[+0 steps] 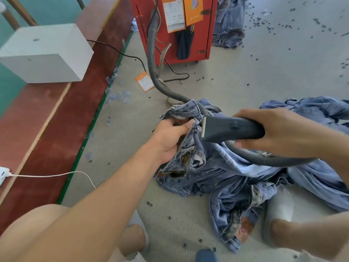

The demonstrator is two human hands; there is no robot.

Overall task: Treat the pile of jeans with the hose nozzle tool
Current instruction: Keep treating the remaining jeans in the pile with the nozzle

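The left hand (171, 137) gripped a bunched waistband of the crumpled blue denim jeans pile (236, 176), lifted off the grey concrete floor (245, 72) near the red metal machine cabinet (188, 35). The right hand (279, 129) curled round the dark grey flat-mouthed hose nozzle tool (226, 129), its mouth touching or just beside that fabric. Judging by the heap beneath the ribbed grey hose (154, 59), most jeans looked untreated.

The jeans (236, 173) lie on the floor (245, 72) under both hands. The cabinet (175, 29) stands beyond them, and the box (45, 53) sits far to the left of the left hand (170, 135). The hose (156, 69) runs from the cabinet to the nozzle (230, 129) in the right hand (283, 129).
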